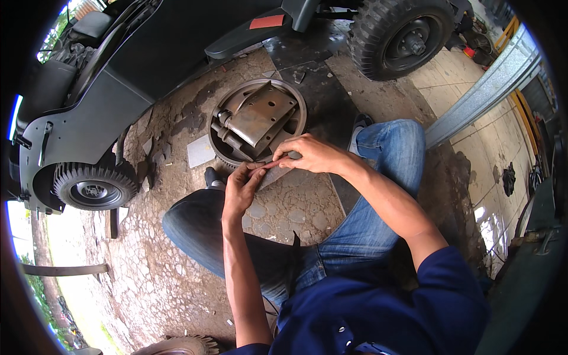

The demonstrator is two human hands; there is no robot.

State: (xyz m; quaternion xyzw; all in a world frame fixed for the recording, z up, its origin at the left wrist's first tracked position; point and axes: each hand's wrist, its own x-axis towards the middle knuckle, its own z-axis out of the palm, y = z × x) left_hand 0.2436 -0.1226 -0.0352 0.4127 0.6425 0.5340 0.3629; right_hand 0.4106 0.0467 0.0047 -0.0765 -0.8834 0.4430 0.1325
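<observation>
My left hand (238,188) and my right hand (309,155) meet at the near edge of a round metal wheel. Fingers of both are pinched on a thin, small reddish piece (272,165) stretched between them; its kind is too small to tell. The wheel (303,112) lies flat on the ground and looks like a toothed flywheel. On top of it rests a brown metal bracket (260,121) with holes and a cylindrical part along one side. Just beyond my fingertips is the wheel's near rim.
A dark off-road vehicle (127,89) stands beyond, with one tyre (402,38) at the back right and another tyre (94,186) at left. A pale tile (200,152) lies beside the wheel. At right rises a metal post (482,86). My bent legs frame the ground below my hands.
</observation>
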